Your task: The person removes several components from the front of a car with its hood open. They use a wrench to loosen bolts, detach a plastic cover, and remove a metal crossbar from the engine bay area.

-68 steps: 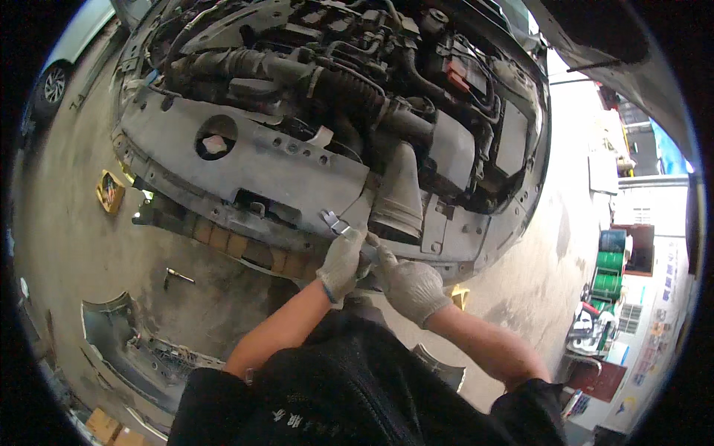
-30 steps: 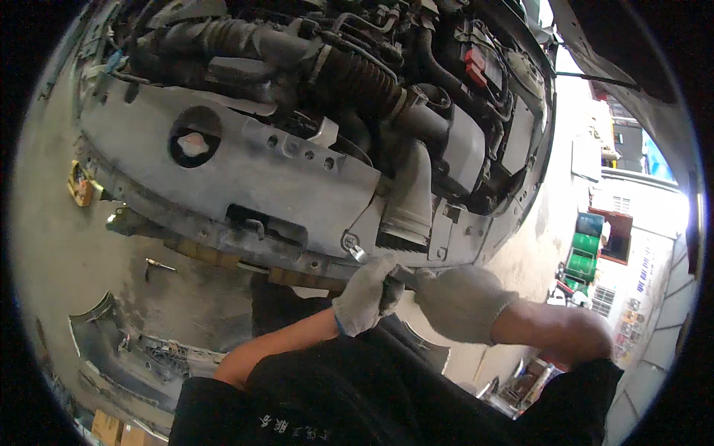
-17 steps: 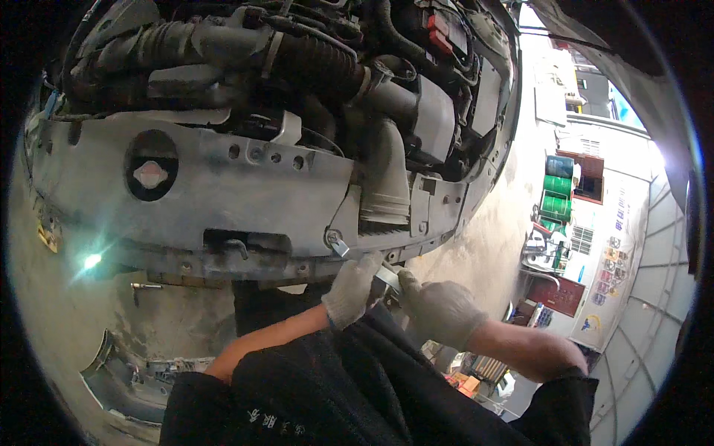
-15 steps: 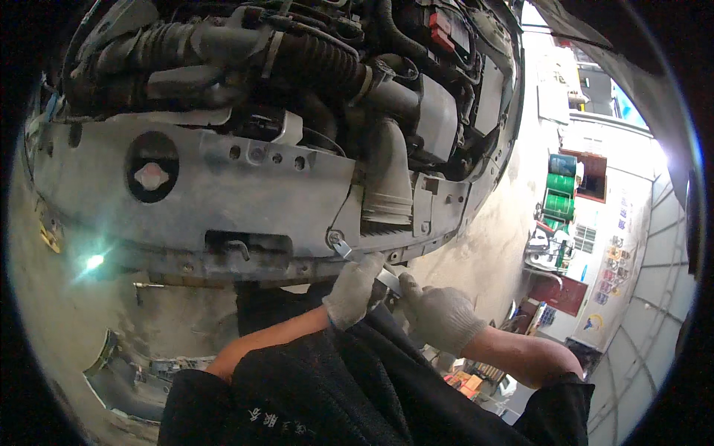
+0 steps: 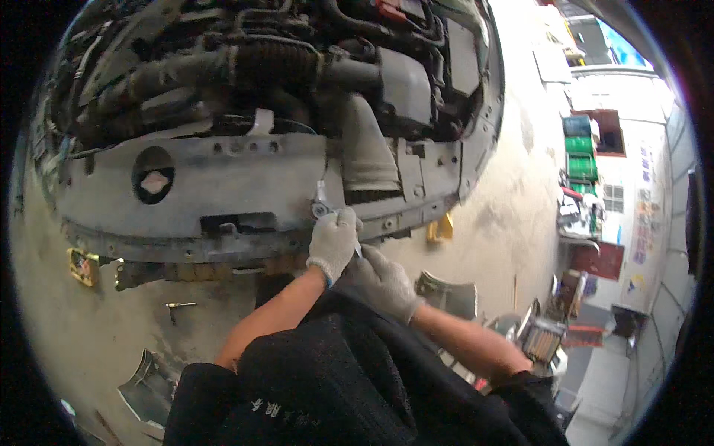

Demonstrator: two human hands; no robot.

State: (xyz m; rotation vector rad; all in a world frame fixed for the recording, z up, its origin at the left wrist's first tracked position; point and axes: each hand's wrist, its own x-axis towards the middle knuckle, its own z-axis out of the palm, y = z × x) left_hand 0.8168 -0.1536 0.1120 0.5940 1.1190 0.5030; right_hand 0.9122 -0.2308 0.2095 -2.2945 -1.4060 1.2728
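My left hand, in a pale knit glove, is closed just below a small silver metal piece at a round fastener on the grey front panel of a car's engine bay. What its fingers grip is hidden. Just right of it and lower, my right hand, also gloved, is closed on a narrow silver metal piece that runs toward my left hand. A ridged intake duct rises beyond the hands, right of the panel.
On the floor are a yellow case, a slim tool, detached body panels and a yellow object. Along the right stand green drums, cluttered equipment and a white wall.
The view has shifted, so more floor shows. My hands sit higher in the picture, and the silver piece at the fastener now points upward instead of down to the right.
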